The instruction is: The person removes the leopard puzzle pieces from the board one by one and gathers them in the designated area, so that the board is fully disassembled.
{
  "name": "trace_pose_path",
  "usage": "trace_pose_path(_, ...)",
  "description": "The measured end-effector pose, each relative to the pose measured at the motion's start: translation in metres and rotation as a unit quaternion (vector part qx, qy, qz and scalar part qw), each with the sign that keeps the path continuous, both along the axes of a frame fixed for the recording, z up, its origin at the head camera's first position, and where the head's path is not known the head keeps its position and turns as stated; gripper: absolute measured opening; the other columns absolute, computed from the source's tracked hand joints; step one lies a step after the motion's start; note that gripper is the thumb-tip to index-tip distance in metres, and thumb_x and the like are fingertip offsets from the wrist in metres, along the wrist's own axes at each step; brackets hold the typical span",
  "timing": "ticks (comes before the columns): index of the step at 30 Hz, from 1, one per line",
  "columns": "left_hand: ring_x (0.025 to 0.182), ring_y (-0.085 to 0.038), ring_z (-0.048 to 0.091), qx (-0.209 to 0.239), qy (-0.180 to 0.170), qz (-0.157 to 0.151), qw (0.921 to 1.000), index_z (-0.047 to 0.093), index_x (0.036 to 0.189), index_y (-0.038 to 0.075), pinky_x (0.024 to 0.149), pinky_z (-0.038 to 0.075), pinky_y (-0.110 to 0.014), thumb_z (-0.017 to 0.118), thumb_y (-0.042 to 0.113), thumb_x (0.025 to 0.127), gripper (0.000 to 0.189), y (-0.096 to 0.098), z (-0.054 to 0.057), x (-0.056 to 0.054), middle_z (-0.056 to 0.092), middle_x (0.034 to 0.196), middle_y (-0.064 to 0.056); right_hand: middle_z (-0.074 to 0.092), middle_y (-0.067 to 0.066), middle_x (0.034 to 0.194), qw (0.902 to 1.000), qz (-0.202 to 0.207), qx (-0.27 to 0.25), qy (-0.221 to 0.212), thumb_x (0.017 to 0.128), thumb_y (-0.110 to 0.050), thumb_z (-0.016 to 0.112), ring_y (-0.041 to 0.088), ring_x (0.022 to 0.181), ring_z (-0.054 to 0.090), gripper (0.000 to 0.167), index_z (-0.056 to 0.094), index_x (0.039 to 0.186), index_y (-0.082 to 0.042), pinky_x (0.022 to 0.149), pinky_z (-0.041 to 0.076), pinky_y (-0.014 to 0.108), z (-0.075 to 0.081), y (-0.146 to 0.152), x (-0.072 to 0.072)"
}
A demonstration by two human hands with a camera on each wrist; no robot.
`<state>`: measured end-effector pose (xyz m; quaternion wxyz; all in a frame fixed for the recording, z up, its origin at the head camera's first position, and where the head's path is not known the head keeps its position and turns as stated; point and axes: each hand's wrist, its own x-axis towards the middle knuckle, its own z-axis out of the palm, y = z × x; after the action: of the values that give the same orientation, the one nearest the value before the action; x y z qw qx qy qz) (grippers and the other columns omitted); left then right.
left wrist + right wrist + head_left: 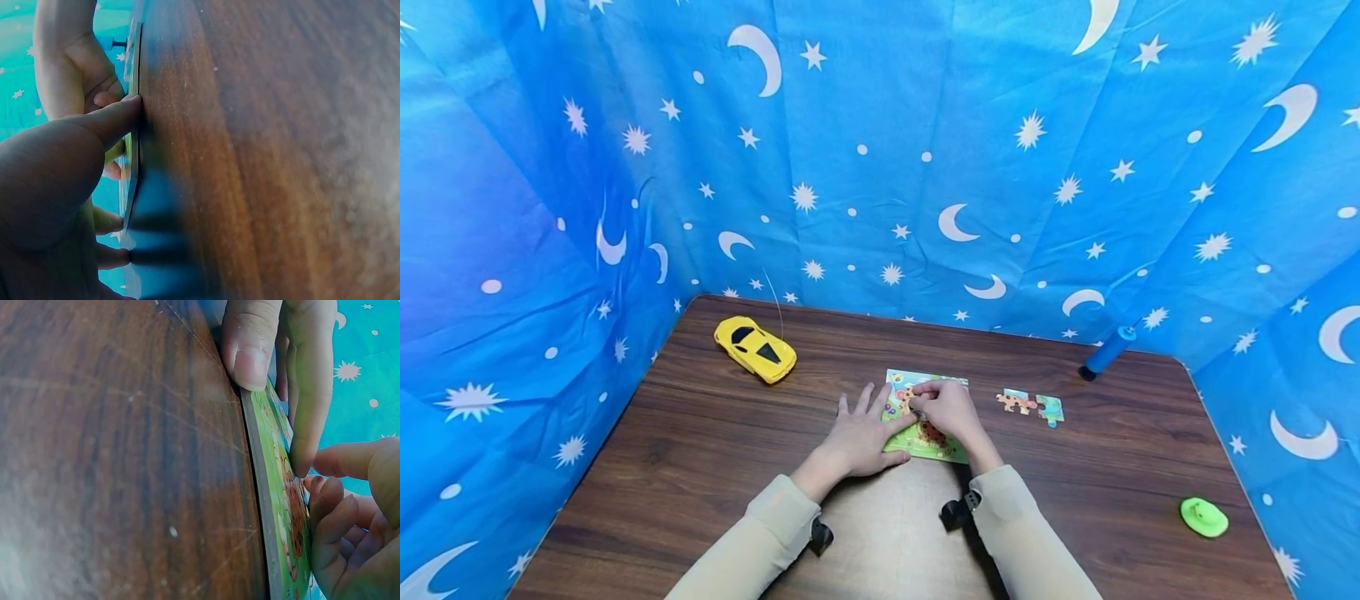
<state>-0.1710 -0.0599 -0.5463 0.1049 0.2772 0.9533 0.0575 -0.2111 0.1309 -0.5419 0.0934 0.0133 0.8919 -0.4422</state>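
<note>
A jigsaw puzzle (936,450) with a green border and a cartoon picture lies flat on the table. My left hand (859,437) rests over its left side with the fingers spread. In the right wrist view, the left thumb (253,365) presses at the puzzle's near edge, and the left index finger touches the picture. My right hand (951,410) bends over the puzzle's upper middle, thumb and index finger pinching a puzzle piece that their tips mostly hide. Two loose, joined-looking puzzle pieces (1017,402) lie to the right of the right hand.
A yellow toy car (756,348) with a thin antenna stands at the back left of the wooden table (685,483). At the back right lies a blue pump-like cylinder (1105,354). A small green hat-shaped object (1204,517) sits near the right edge. Blue star-patterned cloth surrounds the table.
</note>
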Motion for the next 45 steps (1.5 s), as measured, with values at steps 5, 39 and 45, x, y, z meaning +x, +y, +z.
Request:
trace_pose_path(5, 0.156, -0.045, 0.011, 0.002, -0.001, 0.002, 1.0000, 0.034, 0.161, 0.047, 0.111, 0.020, -0.079, 0.049, 0.069, 0.100, 0.066, -0.001, 0.000, 0.000, 0.010, 0.173, -0.016, 0.070, 0.001, 0.088, 1.0000, 0.000, 0.008, 0.004, 0.093, -0.017, 0.075, 0.016, 0.071, 0.061, 0.017, 0.078, 0.108, -0.009, 0.062, 0.048, 0.031, -0.001, -0.001, -0.001)
trace_pose_path(39, 0.156, -0.045, 0.011, -0.001, -0.007, 0.004, 1.0000, 0.033, 0.161, 0.047, 0.110, 0.021, -0.080, 0.051, 0.068, 0.100, 0.067, 0.000, 0.006, 0.001, 0.010, 0.172, -0.018, 0.071, 0.007, 0.090, 0.9959, -0.007, -0.081, 0.039, 0.099, -0.014, 0.069, 0.020, 0.067, 0.065, 0.016, 0.074, 0.111, -0.005, 0.055, 0.048, 0.030, -0.004, 0.015, 0.006)
trace_pose_path(45, 0.155, -0.046, 0.012, 0.007, -0.008, 0.003, 0.9999, 0.034, 0.161, 0.047, 0.110, 0.021, -0.080, 0.052, 0.068, 0.099, 0.068, 0.000, 0.005, 0.001, 0.010, 0.172, -0.019, 0.071, 0.010, 0.094, 0.9946, -0.036, -0.088, 0.042, 0.100, -0.015, 0.069, 0.024, 0.068, 0.066, 0.018, 0.073, 0.114, -0.004, 0.052, 0.049, 0.030, 0.002, 0.037, 0.010)
